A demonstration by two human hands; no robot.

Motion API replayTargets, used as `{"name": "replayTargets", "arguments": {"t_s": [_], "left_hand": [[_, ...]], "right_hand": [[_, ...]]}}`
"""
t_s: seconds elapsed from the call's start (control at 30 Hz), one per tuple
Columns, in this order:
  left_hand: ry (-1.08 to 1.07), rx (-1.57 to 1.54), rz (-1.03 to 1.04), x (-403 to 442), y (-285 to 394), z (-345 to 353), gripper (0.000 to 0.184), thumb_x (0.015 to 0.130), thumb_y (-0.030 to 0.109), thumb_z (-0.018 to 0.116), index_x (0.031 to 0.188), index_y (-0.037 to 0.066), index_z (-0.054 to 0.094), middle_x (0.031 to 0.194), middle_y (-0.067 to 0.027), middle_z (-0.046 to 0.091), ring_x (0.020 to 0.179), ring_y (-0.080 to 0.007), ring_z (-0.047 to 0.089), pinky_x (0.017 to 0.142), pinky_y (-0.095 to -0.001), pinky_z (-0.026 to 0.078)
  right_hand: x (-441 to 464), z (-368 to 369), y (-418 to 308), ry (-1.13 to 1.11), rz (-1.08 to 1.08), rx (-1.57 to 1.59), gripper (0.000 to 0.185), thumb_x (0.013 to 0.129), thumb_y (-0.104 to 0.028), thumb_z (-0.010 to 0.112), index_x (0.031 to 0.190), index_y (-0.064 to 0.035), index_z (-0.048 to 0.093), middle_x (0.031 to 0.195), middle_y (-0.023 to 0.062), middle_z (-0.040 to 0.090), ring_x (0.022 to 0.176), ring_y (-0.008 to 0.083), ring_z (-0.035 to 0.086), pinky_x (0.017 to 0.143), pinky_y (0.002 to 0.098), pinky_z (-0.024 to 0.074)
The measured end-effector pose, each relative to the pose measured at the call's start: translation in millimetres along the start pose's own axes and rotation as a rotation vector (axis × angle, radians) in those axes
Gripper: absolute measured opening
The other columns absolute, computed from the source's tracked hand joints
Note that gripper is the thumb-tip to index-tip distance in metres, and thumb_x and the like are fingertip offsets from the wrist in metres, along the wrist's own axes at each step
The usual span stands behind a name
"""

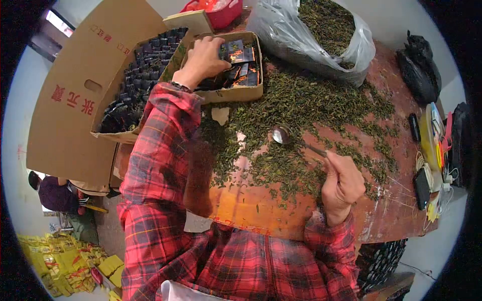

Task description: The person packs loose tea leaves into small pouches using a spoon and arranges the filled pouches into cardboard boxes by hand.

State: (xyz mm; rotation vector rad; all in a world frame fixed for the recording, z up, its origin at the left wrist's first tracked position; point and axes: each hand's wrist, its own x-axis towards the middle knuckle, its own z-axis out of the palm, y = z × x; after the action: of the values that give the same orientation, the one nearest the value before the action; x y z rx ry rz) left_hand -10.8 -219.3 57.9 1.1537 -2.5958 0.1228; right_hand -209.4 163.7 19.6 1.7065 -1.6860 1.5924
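Note:
My right hand (343,184) is closed around the handle of a metal spoon (282,134), whose bowl rests over the loose dried tea leaves (296,100) on the table. My left hand (205,59) reaches into a small cardboard box (231,95) of black packets with orange print (243,54). Its thumb and forefinger are apart at the packets; the other fingertips are partly hidden, and I see nothing lifted between them. To the left, a larger carton holds rows of upright black packets (145,75).
A clear plastic bag (286,35) full of leaves stands at the back, beside a pink basket (226,14). A black bag (420,75), a phone (422,189) and cables lie along the right edge. Yellow packages (55,263) and another person (54,194) are at lower left.

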Motion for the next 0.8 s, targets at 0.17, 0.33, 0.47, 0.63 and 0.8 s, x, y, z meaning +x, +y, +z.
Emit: {"name": "replayTargets", "arguments": {"t_s": [0.17, 0.33, 0.47, 0.63, 0.8], "left_hand": [[-0.098, 0.005, 0.104, 19, 12, 12, 0.060, 0.079, 0.026, 0.081, 0.133, 0.007, 0.065, 0.130, -0.0240, 0.069, 0.126, -0.0441, 0.061, 0.102, -0.0562, 0.053], [-0.195, -0.031, 0.174, 28, 16, 10, 0.042, 0.077, 0.016, 0.073, 0.116, 0.001, 0.068, 0.109, -0.0269, 0.074, 0.108, -0.0489, 0.069, 0.096, -0.0553, 0.056], [-0.186, -0.002, 0.210, 30, 10, 18, 0.040, 0.077, 0.013, 0.070, 0.116, 0.001, 0.069, 0.115, -0.0262, 0.072, 0.108, -0.0481, 0.069, 0.095, -0.0556, 0.056], [0.008, 0.011, 0.315, -5, 25, -3, 0.045, 0.079, 0.007, 0.069, 0.124, 0.005, 0.066, 0.120, -0.0212, 0.066, 0.104, -0.0456, 0.070, 0.091, -0.0538, 0.058], [-0.056, 0.068, 0.306, -29, 54, -44, 0.049, 0.084, 0.000, 0.064, 0.131, 0.011, 0.060, 0.123, -0.0164, 0.064, 0.105, -0.0423, 0.068, 0.088, -0.0507, 0.058]], "right_hand": [[0, 0, 0, -0.006, 0.006, -0.004, 0.016, 0.087, 0.011, 0.076, 0.102, 0.0047, 0.075, 0.085, 0.0156, 0.075, 0.069, 0.0253, 0.070, 0.064, 0.0328, 0.0555], [-1, -2, 2, -0.019, 0.019, 0.012, 0.021, 0.082, 0.013, 0.077, 0.101, 0.0047, 0.075, 0.089, 0.0173, 0.077, 0.074, 0.0319, 0.075, 0.066, 0.0375, 0.0593], [0, -2, 2, -0.007, 0.001, 0.012, 0.021, 0.081, 0.013, 0.077, 0.100, 0.0054, 0.075, 0.088, 0.0177, 0.077, 0.073, 0.0318, 0.075, 0.064, 0.0367, 0.0587], [3, -1, 0, 0.006, -0.036, 0.001, 0.021, 0.080, 0.013, 0.078, 0.099, 0.0062, 0.075, 0.087, 0.0176, 0.076, 0.071, 0.0318, 0.074, 0.063, 0.0362, 0.0580], [1, 0, 0, 0.005, -0.030, -0.009, 0.018, 0.084, 0.012, 0.078, 0.100, 0.0048, 0.075, 0.086, 0.0161, 0.075, 0.070, 0.0281, 0.072, 0.064, 0.0339, 0.0566]]}}
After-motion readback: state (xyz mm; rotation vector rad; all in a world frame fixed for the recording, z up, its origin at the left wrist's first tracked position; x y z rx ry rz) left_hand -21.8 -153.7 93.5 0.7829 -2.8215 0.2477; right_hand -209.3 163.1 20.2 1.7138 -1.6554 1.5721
